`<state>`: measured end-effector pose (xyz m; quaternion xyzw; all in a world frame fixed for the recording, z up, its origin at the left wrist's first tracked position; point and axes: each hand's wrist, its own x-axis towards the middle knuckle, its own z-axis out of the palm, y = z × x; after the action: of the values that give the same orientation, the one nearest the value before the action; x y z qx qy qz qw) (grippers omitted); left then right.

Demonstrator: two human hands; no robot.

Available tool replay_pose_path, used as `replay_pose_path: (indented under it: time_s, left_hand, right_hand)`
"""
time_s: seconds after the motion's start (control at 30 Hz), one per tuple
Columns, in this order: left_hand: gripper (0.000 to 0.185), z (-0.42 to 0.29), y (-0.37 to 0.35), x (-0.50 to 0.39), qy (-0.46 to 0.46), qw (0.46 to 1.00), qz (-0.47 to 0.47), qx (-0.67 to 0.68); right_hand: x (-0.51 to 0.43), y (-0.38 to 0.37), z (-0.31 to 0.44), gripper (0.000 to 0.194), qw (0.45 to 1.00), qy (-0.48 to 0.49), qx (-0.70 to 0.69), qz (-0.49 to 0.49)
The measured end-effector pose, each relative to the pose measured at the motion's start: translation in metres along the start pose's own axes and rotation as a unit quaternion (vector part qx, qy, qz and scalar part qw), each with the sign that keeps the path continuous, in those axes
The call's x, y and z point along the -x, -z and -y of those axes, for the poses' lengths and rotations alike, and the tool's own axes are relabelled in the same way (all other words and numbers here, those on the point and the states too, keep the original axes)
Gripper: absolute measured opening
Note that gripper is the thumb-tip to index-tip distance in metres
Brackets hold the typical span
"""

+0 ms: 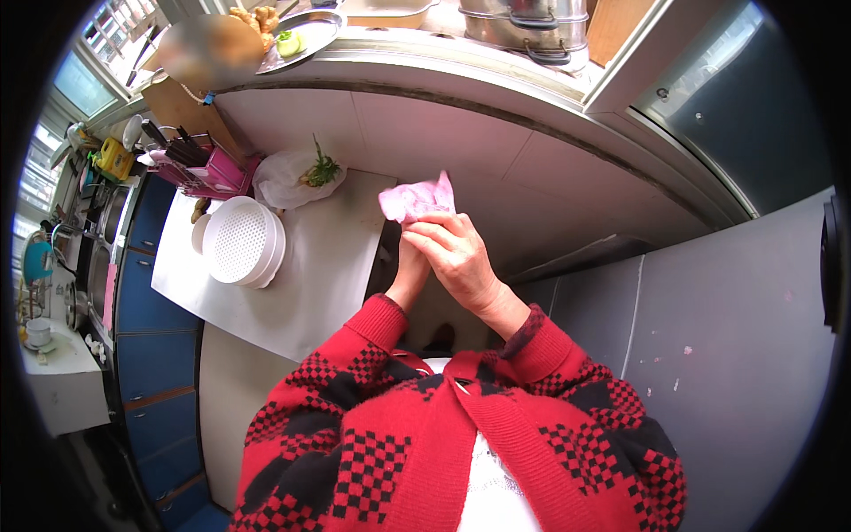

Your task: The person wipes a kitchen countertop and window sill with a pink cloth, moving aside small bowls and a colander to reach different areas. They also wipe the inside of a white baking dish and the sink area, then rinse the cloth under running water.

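A crumpled pink cloth [417, 199] is held up between my two hands, in front of the pale wall panels and beyond the right end of the white counter. My right hand [455, 256] grips its lower edge with bent fingers and partly covers the other hand. Behind and to the left of it, my left hand [411, 266] is raised against the cloth; its fingers are mostly hidden, so its hold cannot be made out.
On the white counter [326, 266] stand stacked white perforated baskets [241, 241], a plastic bag [286, 179] with a leafy green top [323, 170], and a pink knife holder [223, 171]. A metal steamer [525, 26] and an oval metal plate [312, 36] rest on the sill. A grey surface [718, 319] lies to the right.
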<state>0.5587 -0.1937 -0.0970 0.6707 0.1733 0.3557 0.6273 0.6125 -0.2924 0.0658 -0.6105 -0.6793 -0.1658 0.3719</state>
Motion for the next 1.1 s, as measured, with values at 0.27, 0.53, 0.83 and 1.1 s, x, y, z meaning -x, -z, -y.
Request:
replay_pose_path:
  time_s: [0.27,0.53,0.83,1.1]
  left_hand:
    - [0.041,-0.008,-0.011,-0.056,0.120,0.888,-0.084,0.436]
    - [0.043,-0.057,-0.013,-0.076,0.116,0.937,-0.176,0.279]
    - [0.053,-0.038,0.019,-0.094,0.015,0.977,-0.207,-0.058]
    - [0.057,-0.036,0.003,-0.139,-0.060,0.946,-0.245,-0.204]
  right_hand:
    - [0.009,0.028,-0.030,0.051,0.999,-0.012,-0.016,-0.034]
    - [0.021,0.022,-0.069,0.040,0.983,-0.181,-0.015,0.013]
    - [0.004,0.013,-0.093,0.017,0.944,-0.323,0.043,-0.050]
    - [-0.022,0.007,-0.128,0.010,0.896,-0.419,-0.075,-0.122]
